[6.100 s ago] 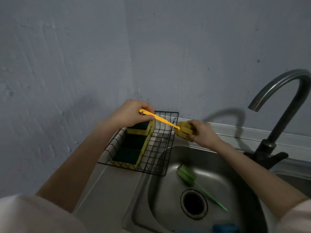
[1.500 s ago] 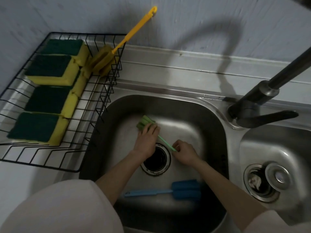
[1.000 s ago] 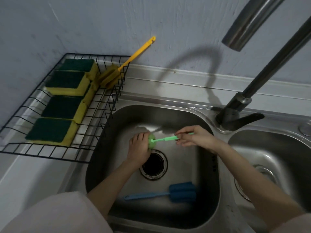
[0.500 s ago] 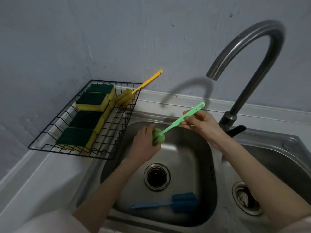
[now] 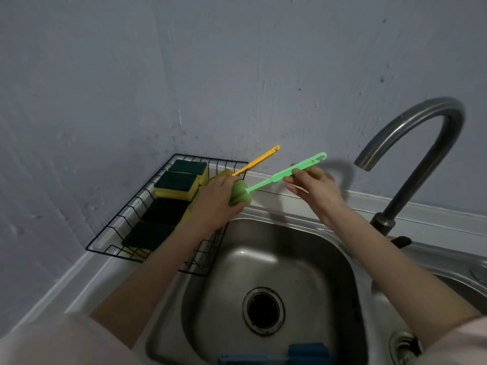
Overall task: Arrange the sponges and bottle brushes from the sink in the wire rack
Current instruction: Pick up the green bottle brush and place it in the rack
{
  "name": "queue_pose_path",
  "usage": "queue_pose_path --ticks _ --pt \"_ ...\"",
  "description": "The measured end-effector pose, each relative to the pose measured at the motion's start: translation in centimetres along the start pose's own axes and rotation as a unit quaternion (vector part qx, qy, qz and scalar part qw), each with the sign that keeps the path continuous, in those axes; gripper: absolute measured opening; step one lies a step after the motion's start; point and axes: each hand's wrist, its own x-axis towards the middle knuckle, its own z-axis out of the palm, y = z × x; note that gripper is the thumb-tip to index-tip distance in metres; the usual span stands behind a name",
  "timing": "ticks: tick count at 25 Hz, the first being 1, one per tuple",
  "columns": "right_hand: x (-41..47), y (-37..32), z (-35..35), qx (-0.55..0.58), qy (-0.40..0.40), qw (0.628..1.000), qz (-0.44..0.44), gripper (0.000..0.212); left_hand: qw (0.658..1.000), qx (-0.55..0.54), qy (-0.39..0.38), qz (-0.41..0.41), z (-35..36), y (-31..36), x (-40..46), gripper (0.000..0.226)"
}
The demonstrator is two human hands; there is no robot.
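**Both hands hold the green brush beside the rack**

Left hand [image 5: 214,200] curls round the green bottle brush [image 5: 266,181] head at the wire rack's [image 5: 105,239] right edge; the right hand [image 5: 312,187] pinches its handle, right of the rack. Four sponges [image 5: 176,185] and the yellow brush [image 5: 259,160] lie inside.

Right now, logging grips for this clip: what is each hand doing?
Left hand: grips the sponge head of the green bottle brush.
Right hand: pinches the same brush's handle.
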Motion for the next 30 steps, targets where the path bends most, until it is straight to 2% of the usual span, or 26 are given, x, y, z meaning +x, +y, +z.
queue_pose_path --ticks 4,8,12,16,21,30 --pt "3.0 0.7 2.5 -0.039 -0.020 0.999 0.007 0.014 0.999 0.009 -0.031 -0.029 -0.4 -2.4 2.0 0.054" --pt "6.6 2.1 4.2 -0.060 -0.006 0.998 0.016 0.012 0.996 0.005 -0.067 -0.059 1.1 -4.7 4.4 0.061" --pt "9.2 4.0 5.0 -0.053 0.000 0.998 0.039 0.013 0.991 -0.040 -0.090 -0.096 3.4 -6.4 6.0 0.062" --pt "11.0 5.8 5.1 -0.023 0.027 0.998 0.050 0.021 0.988 -0.081 -0.082 -0.100 5.1 -7.7 7.0 0.057" --pt "12.3 6.9 6.0 -0.041 0.010 0.998 0.041 0.023 0.989 -0.079 -0.064 -0.110 5.9 -9.2 7.6 0.056" --pt "12.4 8.7 4.9 -0.074 0.009 0.993 0.092 0.015 0.984 -0.082 -0.093 -0.131 7.2 -9.5 7.7 0.062"
